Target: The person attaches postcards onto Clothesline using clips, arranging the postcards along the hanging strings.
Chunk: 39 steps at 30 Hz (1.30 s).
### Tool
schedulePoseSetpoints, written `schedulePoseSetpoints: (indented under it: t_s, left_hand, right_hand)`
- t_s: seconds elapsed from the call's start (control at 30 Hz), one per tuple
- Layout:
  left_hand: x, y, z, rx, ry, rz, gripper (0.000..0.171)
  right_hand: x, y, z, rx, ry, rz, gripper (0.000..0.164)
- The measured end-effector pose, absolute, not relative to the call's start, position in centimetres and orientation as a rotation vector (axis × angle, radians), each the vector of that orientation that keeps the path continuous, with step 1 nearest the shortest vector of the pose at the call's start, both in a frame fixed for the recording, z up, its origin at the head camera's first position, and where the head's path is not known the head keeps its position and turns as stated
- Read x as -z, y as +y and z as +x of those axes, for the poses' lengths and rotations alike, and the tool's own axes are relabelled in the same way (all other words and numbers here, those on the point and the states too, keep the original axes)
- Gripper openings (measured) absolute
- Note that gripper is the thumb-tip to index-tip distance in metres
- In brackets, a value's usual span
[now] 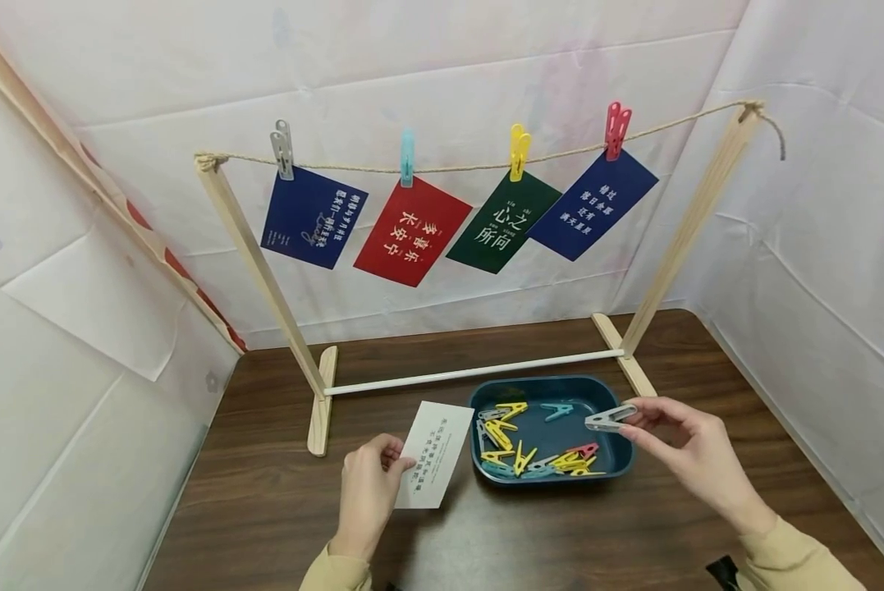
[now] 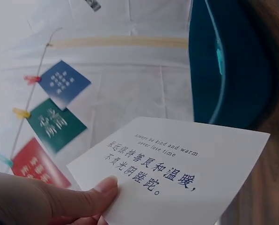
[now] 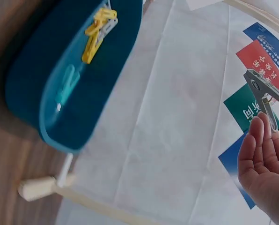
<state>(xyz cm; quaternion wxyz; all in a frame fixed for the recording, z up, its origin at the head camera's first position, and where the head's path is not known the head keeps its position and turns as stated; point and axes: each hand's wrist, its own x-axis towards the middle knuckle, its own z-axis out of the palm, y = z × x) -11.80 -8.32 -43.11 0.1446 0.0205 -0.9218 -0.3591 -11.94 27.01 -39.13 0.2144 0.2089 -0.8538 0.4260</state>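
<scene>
My left hand [image 1: 368, 488] grips a white card [image 1: 437, 460] by its left edge, thumb on the printed face. In the left wrist view, the card [image 2: 186, 159] shows English and Chinese lettering. My right hand [image 1: 696, 451] pinches a grey clothespin [image 1: 606, 419] above the right rim of a dark blue tray [image 1: 541, 431]. Loose yellow, grey, teal and red clothespins lie in that tray, among them a teal clothespin [image 1: 557, 410]. In the right wrist view, the grey clothespin [image 3: 259, 86] sits at the fingertips.
Behind stands a wooden frame [image 1: 681, 238] with a twine line [image 1: 464, 168]. From it hang a blue card [image 1: 286, 234], a red card [image 1: 412, 234], a green card [image 1: 493, 246] and another blue card [image 1: 570, 238], each on a clothespin. A white rod [image 1: 471, 373] joins the feet.
</scene>
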Motion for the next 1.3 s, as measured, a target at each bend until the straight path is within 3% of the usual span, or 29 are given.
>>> schedulePoseSetpoints:
  t_s: [0.4,1.3]
  left_hand:
    - [40.1,-6.5,-12.5,1.001,-2.64,-0.205,0.016]
    - [36.2,-0.2,-15.9,0.949,-2.599,-0.714,0.013]
  right_hand:
    - [34.8,28.5,-13.3,-0.836,-2.385,0.635,0.043]
    - [26.6,30.3,-16.8,-0.433,-2.366,0.907,0.032]
